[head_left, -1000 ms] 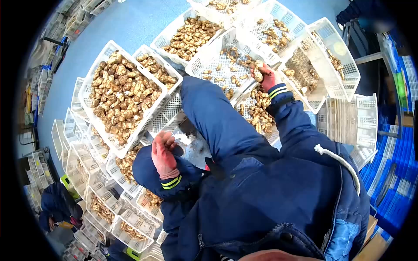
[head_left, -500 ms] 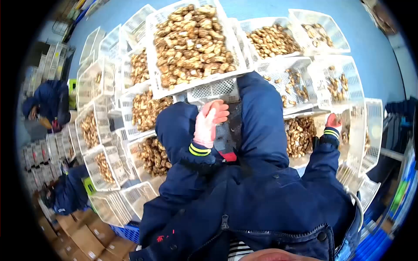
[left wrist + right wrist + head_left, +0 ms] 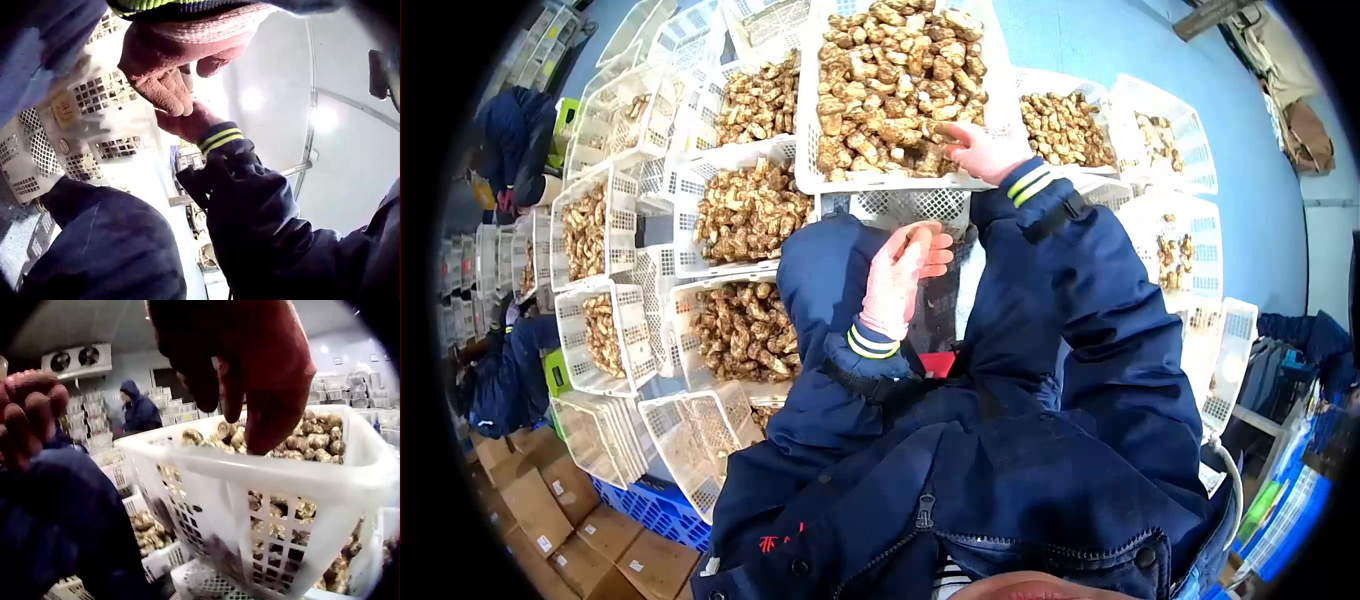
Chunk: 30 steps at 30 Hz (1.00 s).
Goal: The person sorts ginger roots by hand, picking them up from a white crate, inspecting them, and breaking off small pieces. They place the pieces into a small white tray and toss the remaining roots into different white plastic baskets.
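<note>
Brown and cream mushrooms [image 3: 890, 80] fill a large white crate [image 3: 808, 150] beyond the person's knees. The right hand [image 3: 988, 152] reaches over that crate's near right edge, fingers loosely extended at the mushrooms; no held piece shows. In the right wrist view the right hand [image 3: 244, 369] hangs above the crate's rim [image 3: 250, 464], fingers pointing down. Over the lap, the left hand [image 3: 903, 275] is raised with relaxed, slightly bent fingers and nothing visible in them. In the left wrist view the left hand [image 3: 181, 59] appears in front of the right sleeve [image 3: 250, 200].
Several smaller crates of mushrooms stand at the left [image 3: 685, 225] and right [image 3: 1212, 165]. Cardboard boxes [image 3: 535, 510] and a blue plastic pallet [image 3: 650, 512] lie at lower left. Another person in dark clothes [image 3: 518, 140] is at far left.
The right hand has moved from the small crates on the right to the large crate, no longer showing the mushroom it held earlier. The left hand stays over the lap. The head view has turned.
</note>
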Available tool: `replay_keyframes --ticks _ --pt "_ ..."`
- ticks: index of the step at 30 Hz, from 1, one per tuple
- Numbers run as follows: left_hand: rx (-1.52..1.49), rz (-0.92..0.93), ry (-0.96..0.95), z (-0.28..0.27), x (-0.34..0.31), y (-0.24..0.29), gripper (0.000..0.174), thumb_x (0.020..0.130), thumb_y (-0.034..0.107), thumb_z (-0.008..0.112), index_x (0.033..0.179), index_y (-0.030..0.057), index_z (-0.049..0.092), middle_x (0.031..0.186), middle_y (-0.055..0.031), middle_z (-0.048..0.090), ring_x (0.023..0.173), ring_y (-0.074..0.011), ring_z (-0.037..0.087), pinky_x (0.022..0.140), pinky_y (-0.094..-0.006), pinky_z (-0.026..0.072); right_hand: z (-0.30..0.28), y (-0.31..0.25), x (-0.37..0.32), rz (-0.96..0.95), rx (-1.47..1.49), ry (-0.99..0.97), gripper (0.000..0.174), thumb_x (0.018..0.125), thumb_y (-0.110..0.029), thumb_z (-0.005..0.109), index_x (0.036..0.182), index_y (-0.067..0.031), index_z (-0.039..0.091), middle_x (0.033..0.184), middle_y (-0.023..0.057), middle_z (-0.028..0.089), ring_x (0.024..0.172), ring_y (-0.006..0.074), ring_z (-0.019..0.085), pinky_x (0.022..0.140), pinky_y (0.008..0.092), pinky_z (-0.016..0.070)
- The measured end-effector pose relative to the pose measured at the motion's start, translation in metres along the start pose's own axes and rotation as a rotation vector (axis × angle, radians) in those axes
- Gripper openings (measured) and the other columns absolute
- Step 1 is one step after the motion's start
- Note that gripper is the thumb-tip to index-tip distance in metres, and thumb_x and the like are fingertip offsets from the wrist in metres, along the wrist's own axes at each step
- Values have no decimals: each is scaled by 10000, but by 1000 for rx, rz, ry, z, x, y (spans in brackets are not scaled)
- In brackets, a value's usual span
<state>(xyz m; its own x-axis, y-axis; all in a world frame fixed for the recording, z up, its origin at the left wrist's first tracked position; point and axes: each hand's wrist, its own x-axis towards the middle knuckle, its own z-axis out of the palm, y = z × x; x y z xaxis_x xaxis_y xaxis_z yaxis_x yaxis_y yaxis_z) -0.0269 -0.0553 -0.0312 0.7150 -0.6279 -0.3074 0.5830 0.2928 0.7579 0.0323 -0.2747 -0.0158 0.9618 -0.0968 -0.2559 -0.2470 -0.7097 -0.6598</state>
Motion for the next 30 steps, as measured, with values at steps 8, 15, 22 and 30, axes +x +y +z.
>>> replay_keyframes --ticks 8,15,22,30 --pt "-64 16 101 -23 5 25 342 893 281 488 1077 -7 510 922 -102 604 770 -154 591 683 -268 476 42 16 44 139 -246 -132 390 798 -190 433 1174 -96 479 1136 189 522 1058 302 501 890 372 394" --pt "-120 30 69 -34 9 20 354 885 290 503 1076 -8 509 929 -106 603 780 -157 592 683 -271 478 47 17 62 245 -389 109 490 667 -245 622 1122 -86 539 1067 157 577 1028 288 529 883 336 418" --pt "-40 29 77 -24 9 22 350 886 293 499 1068 -6 516 923 -103 609 780 -154 597 697 -262 481 48 6 57 242 -423 -45 314 642 -249 644 925 -114 632 996 134 595 980 265 552 867 328 434" --pt "0 50 27 -14 2 21 360 886 286 497 1090 -11 503 946 -110 607 805 -168 597 711 -269 478 46 7 51 160 -317 84 210 646 -236 647 839 -154 662 897 111 632 901 242 587 808 326 456"
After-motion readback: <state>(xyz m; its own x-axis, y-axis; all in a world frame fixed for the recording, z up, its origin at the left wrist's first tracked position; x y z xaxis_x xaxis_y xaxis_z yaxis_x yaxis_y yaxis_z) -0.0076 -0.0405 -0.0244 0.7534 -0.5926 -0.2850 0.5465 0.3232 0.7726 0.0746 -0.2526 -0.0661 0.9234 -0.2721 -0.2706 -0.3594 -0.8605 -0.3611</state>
